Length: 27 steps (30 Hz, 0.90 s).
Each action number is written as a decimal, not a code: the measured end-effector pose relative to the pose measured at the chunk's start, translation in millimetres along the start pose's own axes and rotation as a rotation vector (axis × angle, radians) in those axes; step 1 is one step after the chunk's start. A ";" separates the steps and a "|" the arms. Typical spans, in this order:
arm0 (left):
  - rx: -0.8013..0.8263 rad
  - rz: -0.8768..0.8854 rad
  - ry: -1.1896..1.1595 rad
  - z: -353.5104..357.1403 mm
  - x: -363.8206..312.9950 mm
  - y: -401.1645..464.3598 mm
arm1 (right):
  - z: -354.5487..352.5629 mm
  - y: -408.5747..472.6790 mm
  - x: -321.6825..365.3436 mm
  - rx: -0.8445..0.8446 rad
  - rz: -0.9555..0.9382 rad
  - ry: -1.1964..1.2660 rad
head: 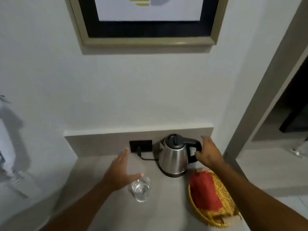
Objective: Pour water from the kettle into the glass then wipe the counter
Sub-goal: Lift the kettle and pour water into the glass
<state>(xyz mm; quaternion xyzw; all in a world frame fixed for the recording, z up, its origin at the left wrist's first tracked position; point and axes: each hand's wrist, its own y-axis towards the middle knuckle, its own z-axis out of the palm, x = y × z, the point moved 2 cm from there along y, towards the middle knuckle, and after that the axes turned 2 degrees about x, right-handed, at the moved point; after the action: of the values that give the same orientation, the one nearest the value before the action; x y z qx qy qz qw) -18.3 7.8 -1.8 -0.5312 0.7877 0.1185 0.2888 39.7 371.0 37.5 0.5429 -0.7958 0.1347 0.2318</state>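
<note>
A steel kettle point(174, 157) with a black lid and black handle stands on its base at the back of the grey counter point(116, 214). My right hand point(209, 154) is right at the handle, fingers spread, thumb touching it, not closed around it. A clear glass point(141, 189) stands in front and to the left of the kettle. My left hand point(120, 170) hovers open just left of the glass, thumb near its rim. A red cloth point(205, 189) lies in a woven yellow basket point(216, 215) to the right.
A black wall socket point(140, 145) with a plugged cord sits behind the kettle on the low backsplash. A framed picture point(148, 20) hangs above. The counter ends just right of the basket, beside an open doorway.
</note>
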 end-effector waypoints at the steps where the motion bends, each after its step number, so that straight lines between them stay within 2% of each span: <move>1: 0.048 -0.045 -0.032 12.8 9.5 -5.7 | 6.7 0.5 -3.2 0.007 0.025 0.068; 4: 0.086 -0.116 -0.179 51.3 37.8 -26.2 | 23.5 2.8 -8.0 0.006 0.148 0.217; 10: -0.042 -0.139 -0.383 88.6 48.4 -34.6 | 41.3 28.3 -10.8 -0.071 0.321 0.405; 17: -0.094 -0.225 -0.544 112.0 48.6 -28.6 | 50.8 46.1 -6.5 -0.056 0.408 0.417; 23: -0.100 -0.257 -0.541 115.8 49.1 -30.6 | 44.2 39.5 16.5 -0.060 0.296 0.350; 27: -0.081 -0.255 -0.554 112.6 46.3 -30.7 | 28.4 33.9 51.9 -0.028 0.058 0.232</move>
<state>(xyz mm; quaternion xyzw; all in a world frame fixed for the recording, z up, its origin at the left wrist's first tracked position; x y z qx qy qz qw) 34.1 15.3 -115.7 -0.5843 0.6005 0.2530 0.4837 -13.7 328.8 41.2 0.4970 -0.7809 0.1924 0.3259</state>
